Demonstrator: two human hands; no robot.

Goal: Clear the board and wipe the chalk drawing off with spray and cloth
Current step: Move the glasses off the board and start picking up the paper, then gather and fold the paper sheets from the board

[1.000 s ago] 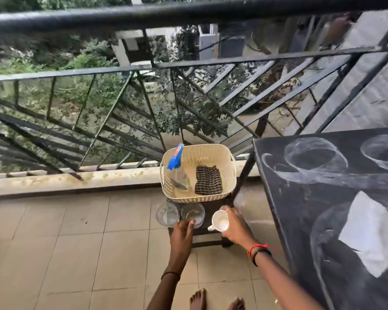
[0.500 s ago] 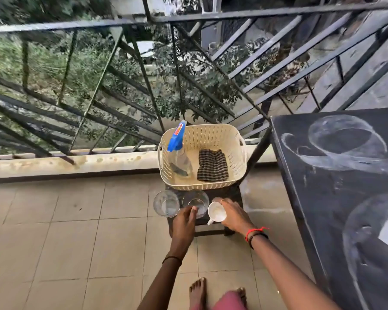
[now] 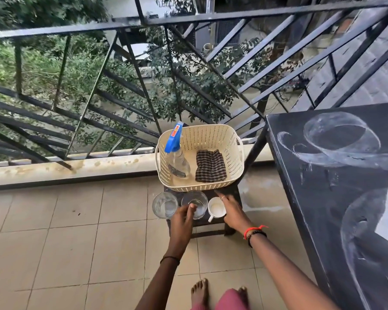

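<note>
Head view looks down at both hands over a small dark stool point(image 3: 230, 191) on a tiled balcony floor point(image 3: 65, 238). Left hand point(image 3: 183, 217) reaches forward with its fingers loosely spread, the fingertips touching the near rim of the middle glass point(image 3: 195, 206); its grip is apart, not closed around anything. Right hand point(image 3: 232, 212) lies just beside a small white cup point(image 3: 216, 209), the index finger stretched forward toward the basket's near wall and the other fingers relaxed; this grip is also apart, holding nothing. A red thread and a dark bead band sit on the right wrist, a thin dark band on the left.

A second clear glass point(image 3: 164, 205) stands to the left of the middle one, so the two glasses and the cup form a row along the stool's near edge. Behind them on the stool is a cream perforated basket point(image 3: 213, 135). Inside it, a clear spray bottle point(image 3: 177, 161) with a blue trigger head leans against the left wall, and a dark checked cloth point(image 3: 210, 169) lies flat on the right side of the basket floor.

To the right stands the black board point(image 3: 327, 198), a tabletop surface covered with smeared white chalk drawing point(image 3: 341, 139) of looping rings. A black metal railing point(image 3: 188, 63) runs behind the stool, with foliage beyond. Bare toes show at the bottom edge.
</note>
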